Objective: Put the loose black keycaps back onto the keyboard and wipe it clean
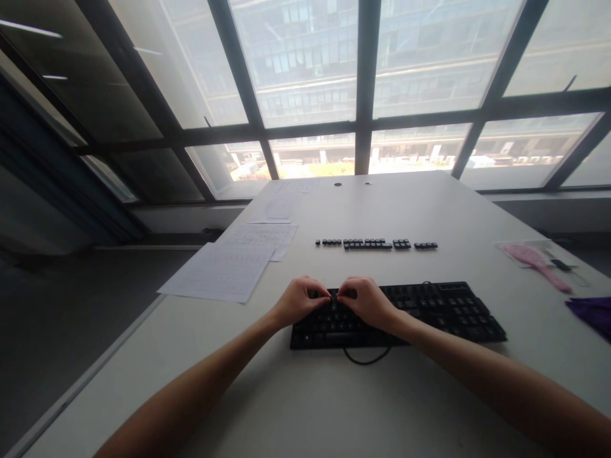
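A black computer keyboard [443,313] lies on the white table in front of me, with its cable looping out below the front edge. Over the upper left part of its keys, my left hand [303,298] is closed, thumb and forefinger pinched together. My right hand [363,299] makes a matching pinch just beside it. Between the two sets of fingertips sits a small dark keycap [334,295], gripped from both sides; its details are hard to make out. Further back, loose black keycaps [367,245] lie in a row of several groups.
Printed paper sheets [224,272] overlap along the table's left side. At the right lie a pink hairbrush [534,261], a small dark object with a cord [561,265] and purple cloth [592,313]. Large windows [305,70] rise behind the white table [363,213].
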`<move>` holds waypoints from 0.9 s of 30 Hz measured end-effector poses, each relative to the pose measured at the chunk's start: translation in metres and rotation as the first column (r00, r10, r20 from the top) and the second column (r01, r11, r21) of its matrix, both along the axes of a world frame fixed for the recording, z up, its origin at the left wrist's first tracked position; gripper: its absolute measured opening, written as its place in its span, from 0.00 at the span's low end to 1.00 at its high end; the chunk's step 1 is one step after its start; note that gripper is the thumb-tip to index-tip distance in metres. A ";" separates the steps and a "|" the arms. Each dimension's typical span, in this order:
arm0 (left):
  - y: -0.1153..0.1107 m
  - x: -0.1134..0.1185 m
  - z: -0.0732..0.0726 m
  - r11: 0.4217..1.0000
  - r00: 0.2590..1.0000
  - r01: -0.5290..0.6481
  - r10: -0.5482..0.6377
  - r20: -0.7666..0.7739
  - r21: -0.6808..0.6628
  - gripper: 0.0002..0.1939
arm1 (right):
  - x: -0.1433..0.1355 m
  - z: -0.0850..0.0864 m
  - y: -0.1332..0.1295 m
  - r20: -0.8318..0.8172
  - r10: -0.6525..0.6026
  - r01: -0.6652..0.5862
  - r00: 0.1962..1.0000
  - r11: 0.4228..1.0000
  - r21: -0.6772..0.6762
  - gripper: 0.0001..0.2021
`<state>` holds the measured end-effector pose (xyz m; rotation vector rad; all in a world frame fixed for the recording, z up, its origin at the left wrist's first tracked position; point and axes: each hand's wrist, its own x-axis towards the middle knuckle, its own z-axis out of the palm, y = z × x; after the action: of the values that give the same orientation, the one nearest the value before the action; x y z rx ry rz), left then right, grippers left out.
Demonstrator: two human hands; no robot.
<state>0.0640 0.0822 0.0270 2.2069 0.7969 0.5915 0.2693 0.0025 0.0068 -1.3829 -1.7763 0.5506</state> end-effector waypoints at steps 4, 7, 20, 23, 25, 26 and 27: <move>0.000 0.000 0.000 0.999 1.000 0.024 -0.024 0.012 0.027 0.03 | 0.001 -0.002 -0.001 -0.014 0.014 -0.014 1.000 1.000 -0.008 0.06; 0.000 0.000 -0.002 0.999 0.999 0.030 -0.030 0.010 0.033 0.03 | 0.001 -0.005 -0.001 -0.013 0.034 -0.034 0.999 0.999 0.008 0.06; -0.004 0.000 -0.006 0.960 0.994 0.104 -0.092 -0.060 0.260 0.04 | 0.001 -0.014 -0.002 0.062 0.075 -0.079 0.995 0.994 0.075 0.08; -0.003 0.000 -0.007 0.969 0.996 0.090 -0.086 -0.027 0.229 0.04 | 0.001 -0.014 -0.002 0.063 0.071 -0.076 0.995 0.994 0.077 0.07; -0.004 0.002 -0.008 0.981 0.997 0.067 -0.071 0.016 0.183 0.04 | 0.001 -0.015 -0.002 0.062 0.071 -0.076 0.996 0.994 0.079 0.07; -0.004 0.003 -0.008 0.984 0.998 0.059 -0.064 0.025 0.165 0.04 | 0.001 -0.015 -0.002 0.060 0.073 -0.078 0.996 0.994 0.081 0.07; -0.004 0.003 -0.008 0.987 0.998 0.054 -0.059 0.028 0.154 0.04 | 0.002 -0.016 -0.002 0.059 0.075 -0.080 0.995 0.993 0.083 0.07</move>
<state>0.0671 0.0780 0.0189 2.3451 0.6897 0.6794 0.2709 0.0004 -0.0092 -1.2861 -1.8830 0.4753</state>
